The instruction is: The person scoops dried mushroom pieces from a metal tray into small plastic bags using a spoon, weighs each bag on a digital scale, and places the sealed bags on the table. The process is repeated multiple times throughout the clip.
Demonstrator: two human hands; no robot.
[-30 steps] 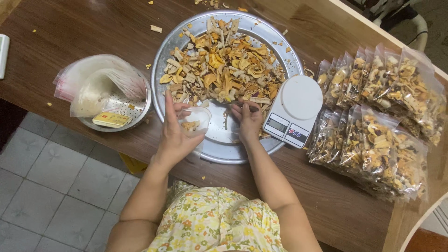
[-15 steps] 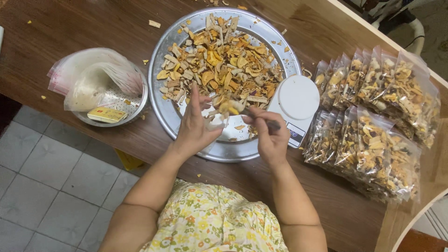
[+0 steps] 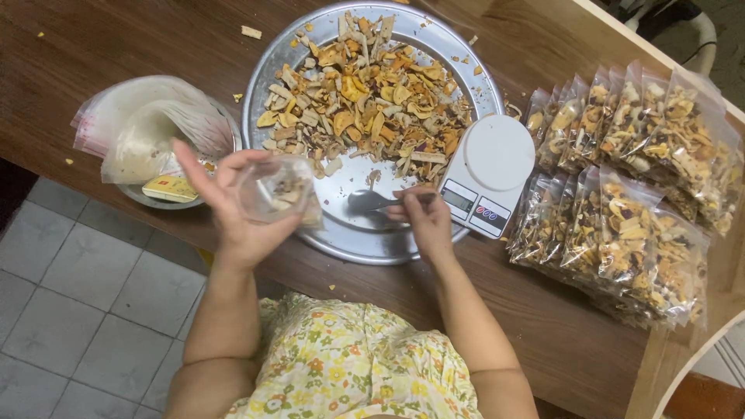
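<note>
I'm cupping 1 flimsy, light plastic bag (image 3: 277, 190) in my left hand (image 3: 240, 209), fingers curled around it, best held near its mouth; my right hand (image 3: 423, 221) is pinching a stiff metal spoon (image 3: 372, 202).

Colours and patterns, head view

The round tray (image 3: 466, 70) at upper centre is silver metal; the dried pieces (image 3: 365, 101) on it are yellow, orange, tan and brown. The scale (image 3: 485, 174) is white. The table (image 3: 93, 39) is dark brown wood. The dress (image 3: 349, 365) at bottom centre is pale yellow with a floral print. The floor tiles (image 3: 70, 295) at lower left are grey.
</note>
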